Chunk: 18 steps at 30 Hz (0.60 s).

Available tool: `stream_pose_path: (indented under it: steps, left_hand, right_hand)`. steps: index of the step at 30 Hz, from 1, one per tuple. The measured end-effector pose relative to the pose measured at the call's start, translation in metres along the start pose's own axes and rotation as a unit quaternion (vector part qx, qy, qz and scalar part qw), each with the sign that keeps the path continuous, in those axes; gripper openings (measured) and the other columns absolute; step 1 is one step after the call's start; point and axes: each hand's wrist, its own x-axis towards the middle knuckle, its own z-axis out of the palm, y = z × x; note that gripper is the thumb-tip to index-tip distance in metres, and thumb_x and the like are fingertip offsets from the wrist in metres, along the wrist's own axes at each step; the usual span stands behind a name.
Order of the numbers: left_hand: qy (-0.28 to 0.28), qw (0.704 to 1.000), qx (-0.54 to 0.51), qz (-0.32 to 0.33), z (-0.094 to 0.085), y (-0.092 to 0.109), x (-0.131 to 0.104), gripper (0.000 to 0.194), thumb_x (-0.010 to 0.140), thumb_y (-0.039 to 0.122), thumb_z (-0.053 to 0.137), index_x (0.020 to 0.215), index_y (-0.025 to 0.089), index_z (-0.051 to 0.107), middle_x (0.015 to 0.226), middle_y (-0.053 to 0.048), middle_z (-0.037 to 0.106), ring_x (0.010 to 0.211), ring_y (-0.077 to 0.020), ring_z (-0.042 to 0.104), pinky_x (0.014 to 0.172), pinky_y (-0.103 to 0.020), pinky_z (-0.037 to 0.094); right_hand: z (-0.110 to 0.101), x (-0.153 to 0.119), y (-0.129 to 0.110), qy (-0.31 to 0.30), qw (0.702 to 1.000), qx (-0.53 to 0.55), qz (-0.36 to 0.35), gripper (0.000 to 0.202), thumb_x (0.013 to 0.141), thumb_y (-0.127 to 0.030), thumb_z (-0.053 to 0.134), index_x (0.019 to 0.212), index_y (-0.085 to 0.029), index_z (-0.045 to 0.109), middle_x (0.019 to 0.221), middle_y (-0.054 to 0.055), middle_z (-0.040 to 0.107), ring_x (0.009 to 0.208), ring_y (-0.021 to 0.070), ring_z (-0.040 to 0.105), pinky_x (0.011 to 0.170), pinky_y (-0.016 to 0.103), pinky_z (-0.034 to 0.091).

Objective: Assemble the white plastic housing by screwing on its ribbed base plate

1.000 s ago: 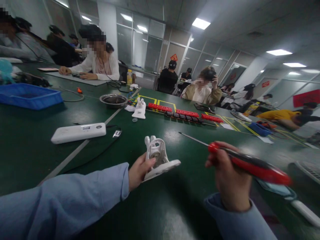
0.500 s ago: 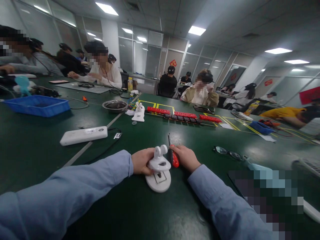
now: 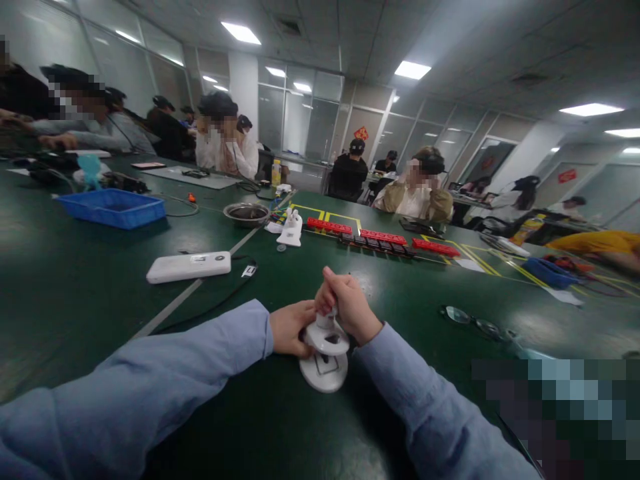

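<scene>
In left hand (image 3: 291,329), under right hand (image 3: 353,305): white stand (image 3: 327,349).

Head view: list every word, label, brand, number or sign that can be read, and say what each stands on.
Perhaps "L1" or "17", too small to be sure: white cable tag.
White oblong device: marks too small to read.
Red diamond sign: too blurred to read.
Red sign at far right: too blurred to read.
White part: no lettering visible.
</scene>
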Motion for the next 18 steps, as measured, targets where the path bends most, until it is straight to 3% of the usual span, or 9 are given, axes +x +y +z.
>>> stream_pose_path:
  steps: [2, 4, 5, 7, 9, 14, 18]
  left_hand:
    - [-0.005, 1.0, 0.019, -0.008, 0.0, -0.001, 0.0, 0.067, 0.048, 0.021, 0.066, 0.111, 0.012, 0.046, 0.112, -0.012, 0.049, 0.106, -0.0246, 0.042, 0.093, -0.033, 0.032]
    - [-0.013, 0.999, 0.031, -0.011, -0.001, -0.001, -0.001, 0.074, 0.048, 0.021, 0.067, 0.117, 0.012, 0.041, 0.12, -0.013, 0.044, 0.113, -0.0245, 0.037, 0.096, -0.034, 0.028]
    - [-0.015, 0.999, 0.036, -0.017, -0.001, 0.0, -0.002, 0.076, 0.048, 0.022, 0.067, 0.118, 0.013, 0.04, 0.123, -0.013, 0.042, 0.115, -0.0246, 0.036, 0.097, -0.035, 0.027]
    - [-0.005, 0.998, 0.045, -0.053, -0.002, 0.004, -0.004, 0.078, 0.049, 0.024, 0.067, 0.12, 0.014, 0.038, 0.125, -0.012, 0.041, 0.115, -0.0256, 0.036, 0.097, -0.037, 0.027]
    - [0.02, 0.993, 0.043, -0.105, -0.001, 0.008, -0.007, 0.082, 0.049, 0.027, 0.067, 0.123, 0.015, 0.034, 0.125, -0.012, 0.041, 0.112, -0.0266, 0.039, 0.095, -0.038, 0.029]
    - [0.084, 0.983, -0.016, -0.162, 0.005, 0.013, -0.012, 0.085, 0.047, 0.023, 0.068, 0.123, 0.016, 0.03, 0.117, -0.01, 0.044, 0.103, -0.026, 0.045, 0.092, -0.04, 0.032]
    - [0.144, 0.971, -0.073, -0.178, -0.001, 0.001, -0.013, 0.084, 0.046, 0.017, 0.068, 0.12, 0.019, 0.03, 0.111, -0.008, 0.042, 0.098, -0.024, 0.046, 0.088, -0.041, 0.035]
  right_hand:
    - [-0.011, 0.005, -0.015, 0.044, 0.996, -0.03, -0.065, 0.052, 0.075, -0.051, 0.038, 0.034, -0.019, 0.031, 0.031, -0.004, 0.035, 0.032, 0.0083, 0.04, 0.042, 0.023, 0.035]
    - [-0.032, 0.008, -0.032, 0.116, 0.971, -0.181, -0.108, 0.051, 0.076, -0.051, 0.036, 0.037, -0.019, 0.038, 0.035, -0.003, 0.041, 0.037, 0.0093, 0.044, 0.047, 0.023, 0.037]
    - [-0.045, 0.008, -0.037, 0.152, 0.939, -0.295, -0.094, 0.048, 0.077, -0.049, 0.037, 0.041, -0.018, 0.044, 0.039, -0.002, 0.045, 0.041, 0.0096, 0.046, 0.049, 0.023, 0.036]
    - [-0.071, 0.009, -0.036, 0.205, 0.854, -0.478, -0.002, 0.039, 0.078, -0.043, 0.037, 0.051, -0.018, 0.051, 0.046, -0.001, 0.05, 0.049, 0.0106, 0.049, 0.053, 0.023, 0.035]
    - [-0.092, 0.007, -0.02, 0.228, 0.823, -0.518, 0.052, 0.029, 0.073, -0.033, 0.046, 0.048, -0.018, 0.049, 0.049, 0.001, 0.051, 0.056, 0.0139, 0.051, 0.056, 0.025, 0.033]
    - [-0.109, 0.002, 0.031, 0.25, 0.819, -0.501, 0.125, 0.026, 0.065, -0.024, 0.054, 0.041, -0.018, 0.043, 0.052, 0.007, 0.053, 0.071, 0.0236, 0.054, 0.065, 0.034, 0.034]
    - [-0.101, 0.001, 0.03, 0.253, 0.861, -0.427, 0.111, 0.023, 0.068, -0.031, 0.052, 0.051, -0.018, 0.047, 0.069, 0.009, 0.058, 0.088, 0.0267, 0.051, 0.077, 0.038, 0.033]
